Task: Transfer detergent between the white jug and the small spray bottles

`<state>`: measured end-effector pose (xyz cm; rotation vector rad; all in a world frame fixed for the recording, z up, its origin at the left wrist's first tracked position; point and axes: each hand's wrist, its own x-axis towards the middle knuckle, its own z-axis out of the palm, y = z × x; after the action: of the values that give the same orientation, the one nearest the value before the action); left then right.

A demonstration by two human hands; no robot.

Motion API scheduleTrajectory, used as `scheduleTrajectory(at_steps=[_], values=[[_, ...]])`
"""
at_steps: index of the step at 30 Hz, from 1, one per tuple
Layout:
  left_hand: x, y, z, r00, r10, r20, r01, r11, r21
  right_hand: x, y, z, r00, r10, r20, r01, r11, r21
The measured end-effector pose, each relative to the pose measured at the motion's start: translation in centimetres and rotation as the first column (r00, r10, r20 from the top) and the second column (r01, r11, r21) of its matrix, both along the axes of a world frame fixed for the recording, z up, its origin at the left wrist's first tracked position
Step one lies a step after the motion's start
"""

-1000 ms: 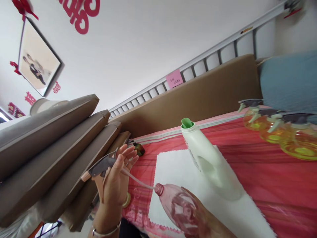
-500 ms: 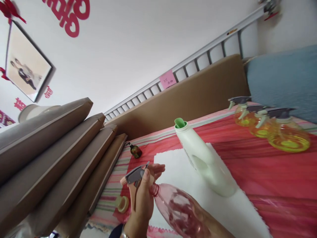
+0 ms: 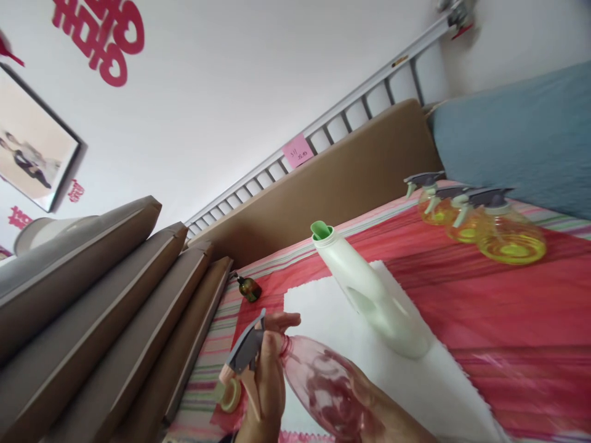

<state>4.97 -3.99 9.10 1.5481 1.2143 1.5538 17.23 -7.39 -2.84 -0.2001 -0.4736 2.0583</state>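
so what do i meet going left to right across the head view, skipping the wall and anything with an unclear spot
Brown cushions, dark pump bottle, pink bottle, pale green jug, spray bottles with yellow liquid.

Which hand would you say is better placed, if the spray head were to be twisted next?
Probably the left hand: it grips the spray head at the mouth of the pink bottle, while the right hand holds the bottle's body.
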Motion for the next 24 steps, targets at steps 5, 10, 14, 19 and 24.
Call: scheduleTrajectory(at_steps=[5, 10, 14, 19, 24], values=[[0.5, 0.0, -0.8, 0.993, -0.100, 0.056, 0.097, 0.994, 0.050, -0.2, 0.1, -0.4, 0.999, -0.046, 0.020, 0.045, 0.998, 0.044], [0.6, 0.0, -0.6, 0.991, -0.104, 0.084, 0.106, 0.994, -0.021, 0.2, 0.5, -0.2, 0.995, -0.074, 0.063, 0.071, 0.996, 0.053], [1.0, -0.4, -0.6, 0.971, -0.188, 0.148, 0.201, 0.976, -0.078, 0.7, 0.5, 0.4, 0.991, 0.086, 0.103, -0.081, 0.995, -0.056], [1.1, -0.2, -0.9, 0.965, -0.164, 0.205, 0.185, 0.979, -0.085, 0.6, 0.1, 0.8, 0.990, 0.141, 0.028, -0.139, 0.988, -0.063], [0.5, 0.4, -0.4, 0.965, -0.056, 0.257, 0.078, 0.994, -0.075, 0.7, 0.0, 0.3, 0.996, 0.084, 0.021, -0.084, 0.996, 0.030]])
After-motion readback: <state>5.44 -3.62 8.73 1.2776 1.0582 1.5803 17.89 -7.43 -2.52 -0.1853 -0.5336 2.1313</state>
